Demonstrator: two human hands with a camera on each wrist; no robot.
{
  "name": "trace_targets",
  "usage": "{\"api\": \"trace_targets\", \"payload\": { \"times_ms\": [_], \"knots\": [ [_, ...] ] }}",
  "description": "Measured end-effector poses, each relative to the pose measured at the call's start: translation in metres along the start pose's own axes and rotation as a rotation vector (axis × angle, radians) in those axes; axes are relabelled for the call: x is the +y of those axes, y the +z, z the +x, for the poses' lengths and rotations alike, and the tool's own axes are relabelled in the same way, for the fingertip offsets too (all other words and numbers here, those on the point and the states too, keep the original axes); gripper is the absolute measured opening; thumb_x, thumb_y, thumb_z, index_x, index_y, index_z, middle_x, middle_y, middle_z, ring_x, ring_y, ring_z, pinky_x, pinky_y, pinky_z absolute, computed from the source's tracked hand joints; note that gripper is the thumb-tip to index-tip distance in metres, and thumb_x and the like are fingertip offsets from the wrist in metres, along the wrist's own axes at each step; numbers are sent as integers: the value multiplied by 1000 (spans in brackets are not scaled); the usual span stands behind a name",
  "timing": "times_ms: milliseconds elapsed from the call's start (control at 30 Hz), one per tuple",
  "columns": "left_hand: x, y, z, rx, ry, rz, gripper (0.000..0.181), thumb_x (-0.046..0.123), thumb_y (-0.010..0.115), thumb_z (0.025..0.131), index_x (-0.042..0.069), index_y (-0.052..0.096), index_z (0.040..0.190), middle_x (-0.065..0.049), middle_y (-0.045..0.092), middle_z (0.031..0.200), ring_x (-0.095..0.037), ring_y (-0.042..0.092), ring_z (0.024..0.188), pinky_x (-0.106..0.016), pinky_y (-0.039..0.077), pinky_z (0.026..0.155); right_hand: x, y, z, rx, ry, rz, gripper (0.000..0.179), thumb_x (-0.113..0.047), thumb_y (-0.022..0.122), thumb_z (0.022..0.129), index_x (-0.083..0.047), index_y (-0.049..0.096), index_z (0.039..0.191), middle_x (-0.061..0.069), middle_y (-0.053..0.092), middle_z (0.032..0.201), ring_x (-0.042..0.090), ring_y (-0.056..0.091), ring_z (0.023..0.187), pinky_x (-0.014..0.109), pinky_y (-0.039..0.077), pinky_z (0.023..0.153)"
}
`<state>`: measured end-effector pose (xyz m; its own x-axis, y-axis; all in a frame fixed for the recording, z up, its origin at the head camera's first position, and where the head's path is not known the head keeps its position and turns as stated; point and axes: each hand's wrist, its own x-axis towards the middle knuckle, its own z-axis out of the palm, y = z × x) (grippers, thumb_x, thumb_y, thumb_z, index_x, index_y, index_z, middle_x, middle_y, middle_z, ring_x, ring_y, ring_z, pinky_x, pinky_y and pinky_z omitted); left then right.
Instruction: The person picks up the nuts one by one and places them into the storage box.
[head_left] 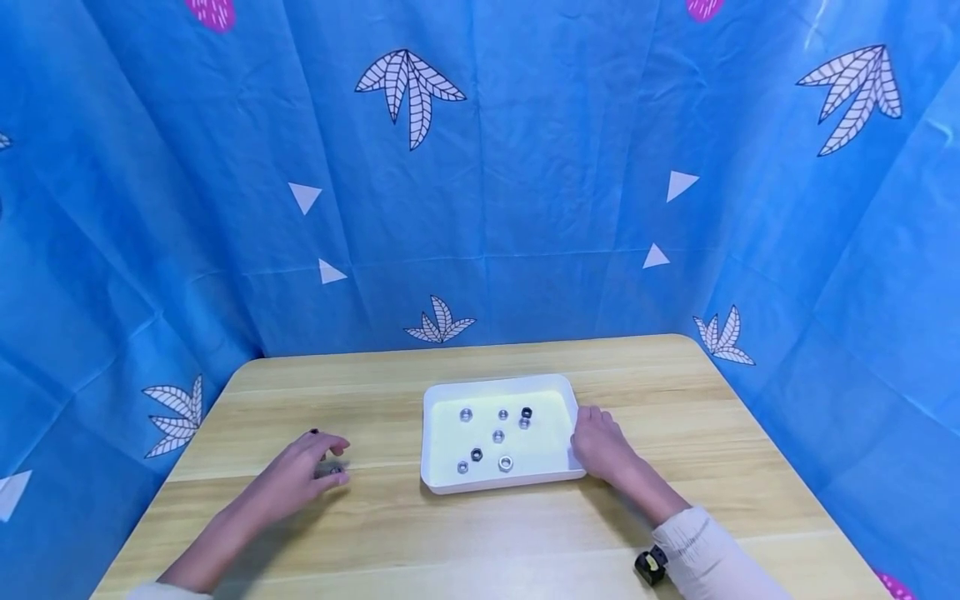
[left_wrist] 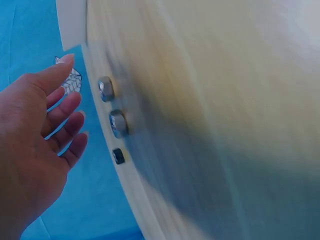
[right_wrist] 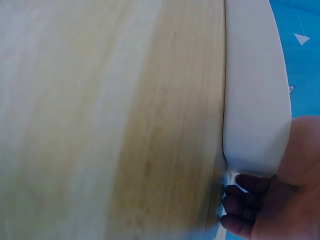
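A white tray (head_left: pixel 504 485) lies on the table, with several silver and black nuts inside, among them a large silver nut (head_left: pixel 506 463) and a black nut (head_left: pixel 477 454). My right hand (head_left: pixel 602 446) grips the tray's right end; in the right wrist view its fingers curl round the end of the tray wall (right_wrist: pixel 257 90). Left of the tray, my left hand (head_left: pixel 296 477) hovers low over the table with loosely bent fingers and nothing between them. Beside it, the left wrist view shows two silver nuts (left_wrist: pixel 118 123) and a smaller black nut (left_wrist: pixel 118 156) in a row.
The wooden table (head_left: pixel 390 542) has rounded far corners. Blue patterned curtains (head_left: pixel 525 208) surround its back and sides. At the right sleeve (head_left: pixel 712 558) a small black device (head_left: pixel 649 568) is strapped to the wrist.
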<state>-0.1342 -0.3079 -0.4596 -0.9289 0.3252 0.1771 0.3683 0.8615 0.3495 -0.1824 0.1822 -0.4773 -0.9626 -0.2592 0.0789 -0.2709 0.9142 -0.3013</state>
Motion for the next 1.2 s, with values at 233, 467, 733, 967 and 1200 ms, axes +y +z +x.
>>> {"api": "trace_targets", "payload": {
  "times_ms": [233,467,733,967,1200],
  "knots": [
    [-9,0,-3,-23,-18,10,44,30,85,85,10,70,122,-4,72,120,-28,69,113,-50,55,97,2,0,0,-1,-2,11,30,-9,49,97,16,50,114,22,51,98,35,48,88,53,47,82],
    [-19,4,-2,-83,-62,6,45,31,85,84,10,70,121,-2,72,117,-23,66,111,-47,54,95,1,-1,1,1,8,24,27,-8,49,96,14,51,111,22,52,98,35,49,88,54,48,82],
    [-31,15,-2,-128,-134,-130,45,32,85,83,9,70,119,0,69,108,-12,61,98,-31,53,83,3,1,1,-31,25,2,26,-8,51,98,13,51,114,20,51,98,34,48,89,52,48,82],
    [-42,19,0,-127,-166,-265,42,30,86,83,9,70,115,-1,64,100,-7,51,85,-25,45,74,4,2,3,-37,31,11,28,-9,51,99,13,51,115,20,51,99,34,48,89,53,48,84],
    [-38,17,-1,-139,-174,-354,36,28,85,84,10,71,111,-2,59,91,-6,48,81,-24,42,71,5,4,5,-35,33,-1,27,-9,49,99,13,51,115,19,51,97,33,48,88,52,48,82]
  ]
}}
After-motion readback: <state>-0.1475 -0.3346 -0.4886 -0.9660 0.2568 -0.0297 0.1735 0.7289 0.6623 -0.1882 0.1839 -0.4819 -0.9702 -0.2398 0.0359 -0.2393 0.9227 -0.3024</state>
